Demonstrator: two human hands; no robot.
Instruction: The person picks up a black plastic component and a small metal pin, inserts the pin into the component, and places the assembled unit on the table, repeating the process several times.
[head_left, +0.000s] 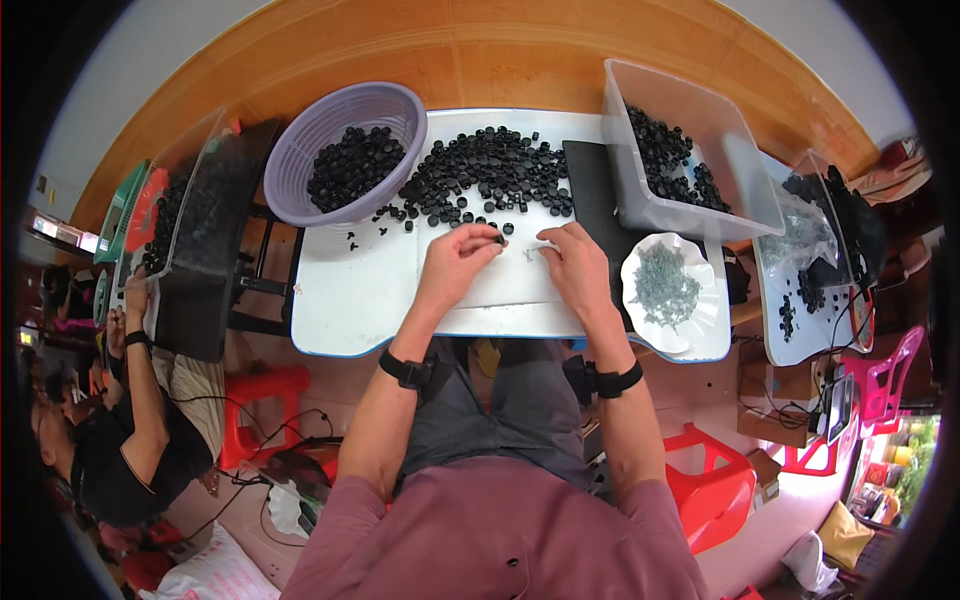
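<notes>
My left hand [455,268] pinches a small black cap [500,240] between thumb and fingertips, just in front of a spread of loose black caps [490,170] on the white table. To its right, my right hand [578,265] hovers low over the tabletop, fingers bent, with thumb and forefinger apart. Beside those fingertips lie a few tiny clear pieces [529,255]. A white scalloped dish [707,300] with a heap of similar clear, greenish pieces [667,285] stands right of my right hand.
A purple basket [290,170] of black caps stands at the back left. At the back right, a clear plastic bin [690,215] holds more, beside a dark board [595,190]. Red stools [710,485] flank me. Another person [150,430] works at the left table.
</notes>
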